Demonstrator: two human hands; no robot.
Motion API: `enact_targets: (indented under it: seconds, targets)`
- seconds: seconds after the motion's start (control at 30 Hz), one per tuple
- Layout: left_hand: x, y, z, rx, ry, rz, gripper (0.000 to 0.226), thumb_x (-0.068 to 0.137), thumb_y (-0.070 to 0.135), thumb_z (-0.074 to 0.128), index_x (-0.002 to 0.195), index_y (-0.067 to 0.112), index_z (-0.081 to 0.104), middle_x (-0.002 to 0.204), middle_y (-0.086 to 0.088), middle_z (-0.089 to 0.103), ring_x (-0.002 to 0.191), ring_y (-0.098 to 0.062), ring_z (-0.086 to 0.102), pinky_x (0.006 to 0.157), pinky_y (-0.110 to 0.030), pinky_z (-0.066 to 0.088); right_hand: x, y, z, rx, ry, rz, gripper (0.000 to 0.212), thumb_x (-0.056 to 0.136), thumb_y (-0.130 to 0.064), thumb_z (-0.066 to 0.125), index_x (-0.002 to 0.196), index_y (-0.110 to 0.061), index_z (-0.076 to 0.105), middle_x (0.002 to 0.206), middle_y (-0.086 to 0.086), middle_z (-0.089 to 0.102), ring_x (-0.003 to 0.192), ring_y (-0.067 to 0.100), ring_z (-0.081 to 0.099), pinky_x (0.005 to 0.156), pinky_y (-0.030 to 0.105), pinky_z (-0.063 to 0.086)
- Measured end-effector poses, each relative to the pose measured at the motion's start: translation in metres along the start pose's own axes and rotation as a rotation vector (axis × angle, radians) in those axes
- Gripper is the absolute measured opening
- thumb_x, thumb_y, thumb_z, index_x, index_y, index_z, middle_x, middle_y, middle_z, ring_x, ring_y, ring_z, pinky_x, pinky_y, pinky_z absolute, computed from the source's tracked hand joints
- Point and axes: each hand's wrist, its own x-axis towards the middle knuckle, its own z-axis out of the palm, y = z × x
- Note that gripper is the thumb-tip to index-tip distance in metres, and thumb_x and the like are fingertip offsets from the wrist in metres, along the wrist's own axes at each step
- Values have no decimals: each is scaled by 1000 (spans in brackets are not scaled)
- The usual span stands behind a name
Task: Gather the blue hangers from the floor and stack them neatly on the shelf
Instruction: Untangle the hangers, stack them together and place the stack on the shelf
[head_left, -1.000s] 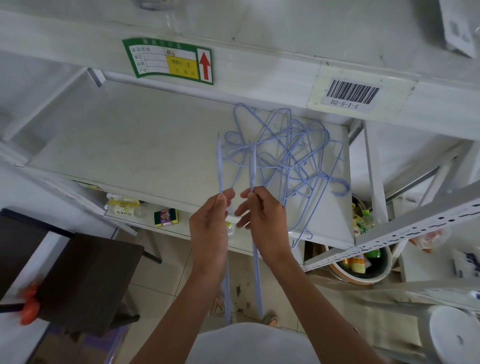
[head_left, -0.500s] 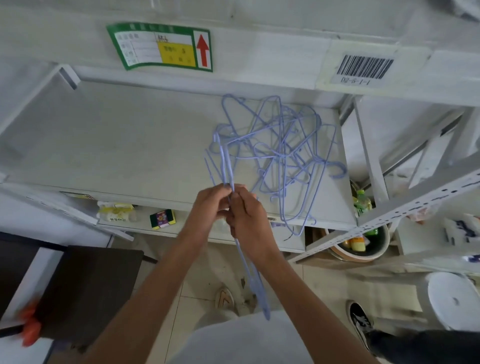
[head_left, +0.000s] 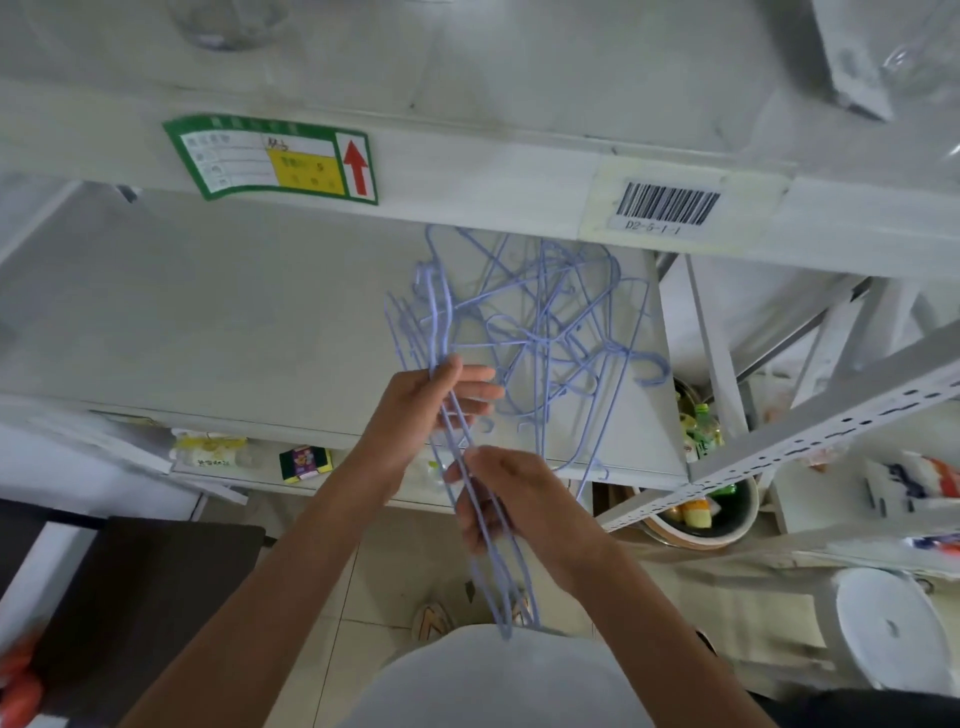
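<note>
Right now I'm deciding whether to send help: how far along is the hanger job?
Partly done. A tangled pile of blue hangers already lies on the shelf, but it isn't neat. In hand: the left hand and right hand hold a bunch of hangers at the shelf's edge. Left: setting these down and straightening the pile. Most of the floor is hidden.

Two hands hold a bunch of thin blue hangers over the front edge of a white shelf. The left hand grips them up high. The right hand pinches them lower down. A messy pile of hangers lies on the shelf just behind.
</note>
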Motion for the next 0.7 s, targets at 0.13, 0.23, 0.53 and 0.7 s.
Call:
enact_targets:
  seconds: [0.13, 0.23, 0.53, 0.7]
  targets:
    - [13, 12, 1, -506, -48, -276, 42, 107, 35, 47, 126, 5, 68, 110, -18, 79, 88, -25, 80, 68, -30, 63, -10, 30, -3, 4, -63, 42, 24, 110, -20, 47, 100, -5, 64, 63, 9, 63, 51, 22, 63, 54, 29, 54]
    - [18, 19, -10, -578, -186, -482, 38, 98, 23, 58, 124, -3, 68, 113, -19, 78, 91, -25, 80, 72, -34, 65, -15, 46, -3, -5, -120, 69, 24, 111, -21, 46, 95, -9, 60, 60, 6, 62, 44, 17, 60, 47, 23, 50]
    - [39, 29, -41, -399, -473, -428, 41, 105, 27, 50, 137, 5, 64, 143, -17, 63, 129, -29, 64, 101, -39, 57, -7, 70, -13, 14, -190, 33, 24, 104, -32, 58, 91, -20, 74, 86, 8, 78, 82, 19, 75, 87, 32, 60]
    - [35, 22, -24, -551, -428, -343, 54, 101, 24, 52, 145, -6, 47, 148, -25, 55, 138, -35, 54, 108, -41, 51, 0, 77, -20, 36, -120, -33, 28, 109, -20, 51, 114, -3, 73, 104, 14, 80, 103, 21, 76, 93, 27, 58]
